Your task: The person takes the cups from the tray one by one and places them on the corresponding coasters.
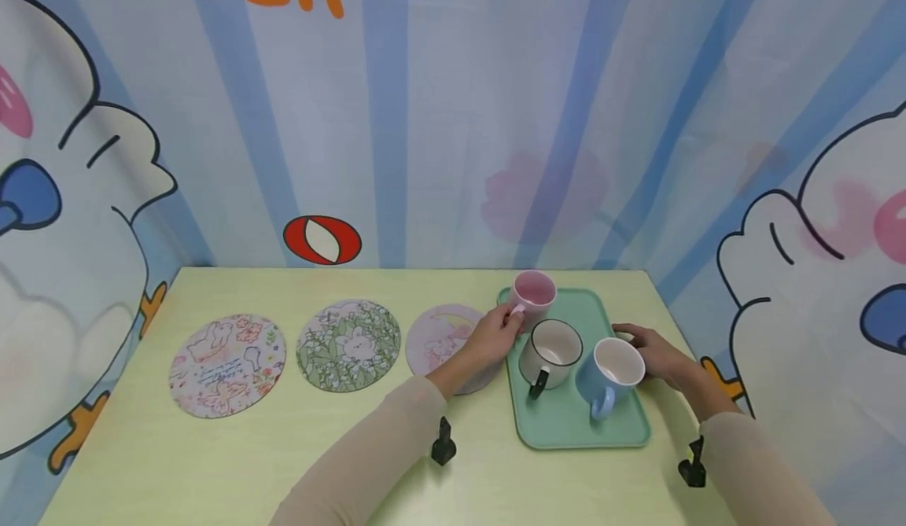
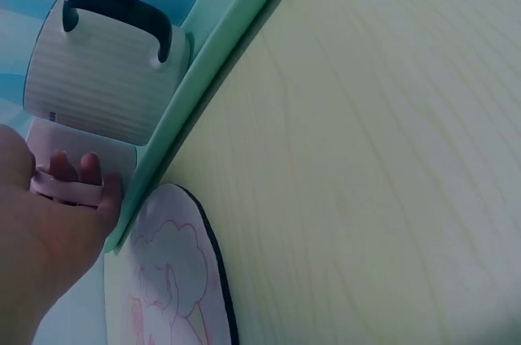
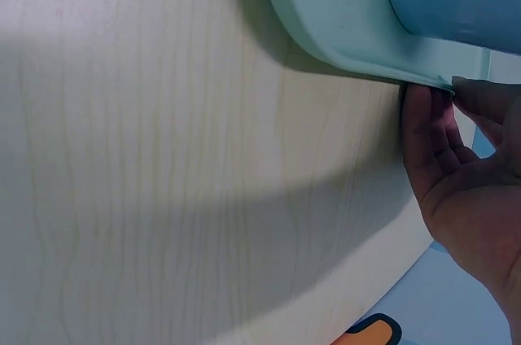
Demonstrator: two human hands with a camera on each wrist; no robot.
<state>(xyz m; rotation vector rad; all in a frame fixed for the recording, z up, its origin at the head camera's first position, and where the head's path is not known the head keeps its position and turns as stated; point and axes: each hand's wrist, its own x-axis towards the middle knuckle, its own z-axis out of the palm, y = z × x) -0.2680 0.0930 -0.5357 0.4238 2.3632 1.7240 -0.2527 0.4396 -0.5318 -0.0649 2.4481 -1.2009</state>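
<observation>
A green tray [image 1: 538,428] bears a pink mug [image 1: 535,290], a white mug [image 1: 551,345] with a black rim and handle, and a blue mug [image 1: 614,370]. My left hand [image 1: 493,339] grips the pink mug by its handle; in the left wrist view its fingers pass through the pink handle [image 2: 69,192]. At the tray's right side, my right hand [image 1: 658,355] pinches the rim, thumb above and fingers beneath, as the right wrist view shows. The blue mug stands just left of that hand. Whether the pink mug touches the tray, I cannot tell.
Left of the tray, three round printed mats lie in a row: a purple one [image 1: 432,341] partly behind my left forearm, a green one [image 1: 348,345] and a pink floral one [image 1: 226,366]. A patterned curtain [image 1: 453,117] closes off the table's [image 1: 233,471] back and sides.
</observation>
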